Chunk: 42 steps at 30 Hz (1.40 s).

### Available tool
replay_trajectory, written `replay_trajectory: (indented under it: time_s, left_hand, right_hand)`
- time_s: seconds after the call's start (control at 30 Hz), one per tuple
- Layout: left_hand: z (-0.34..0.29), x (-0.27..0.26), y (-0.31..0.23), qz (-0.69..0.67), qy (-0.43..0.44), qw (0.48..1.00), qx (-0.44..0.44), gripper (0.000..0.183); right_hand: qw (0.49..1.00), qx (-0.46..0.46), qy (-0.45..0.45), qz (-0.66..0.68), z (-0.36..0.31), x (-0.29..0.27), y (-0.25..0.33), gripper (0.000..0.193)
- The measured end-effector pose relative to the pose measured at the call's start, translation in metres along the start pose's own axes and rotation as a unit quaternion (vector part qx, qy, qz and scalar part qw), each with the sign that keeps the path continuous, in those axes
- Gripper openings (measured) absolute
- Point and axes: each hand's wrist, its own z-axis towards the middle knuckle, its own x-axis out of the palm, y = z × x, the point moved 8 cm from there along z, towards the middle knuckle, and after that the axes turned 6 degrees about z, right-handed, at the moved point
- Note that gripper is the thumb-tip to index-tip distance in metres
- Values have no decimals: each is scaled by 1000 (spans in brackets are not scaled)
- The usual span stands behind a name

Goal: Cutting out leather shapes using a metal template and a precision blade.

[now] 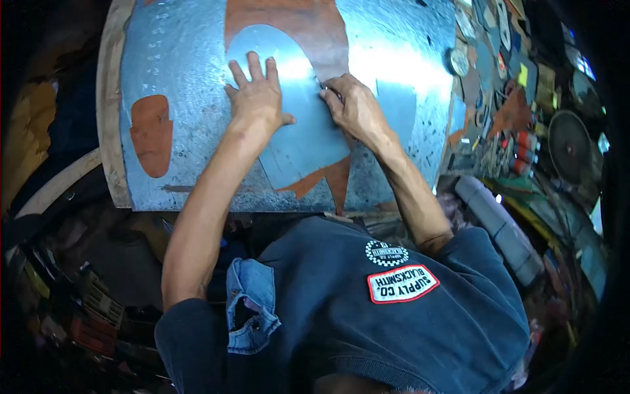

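A flat grey template with a rounded far end lies on a brown leather sheet, which sticks out beyond its far end and at its near edge. My left hand presses flat on the template, fingers spread. At the template's right edge, my right hand is closed round a slim pointed tool, its tip down near where template and leather meet. Most of the tool is hidden in my fingers, so I cannot tell whether it is a knife or an awl.
A cut brown leather piece lies at the left on the metal-topped table, which has a wooden left edge. A round tin sits at the right edge. Beyond are scraps, tools, a round dark disc and a grey roll.
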Motion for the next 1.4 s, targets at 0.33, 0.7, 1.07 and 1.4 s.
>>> replay_trajectory:
  time_s: [0.33, 0.7, 1.07, 1.4]
  left_hand:
    - [0, -1, -2, 30, -83, 996, 15, 114]
    - [-43, 14, -19, 39, -270, 953, 132, 34]
    - [-80, 45, -22, 91, -168, 973, 132, 66]
    - [-64, 60, -25, 128, -142, 975, 114, 73]
  right_hand:
    - [994, 101, -48, -16, -166, -9, -19, 18]
    - [995, -16, 93, 40, -156, 6, 37, 24]
    - [912, -315, 259, -39, -128, 88, 75, 29]
    - [908, -350, 217, -74, -129, 95, 68, 24]
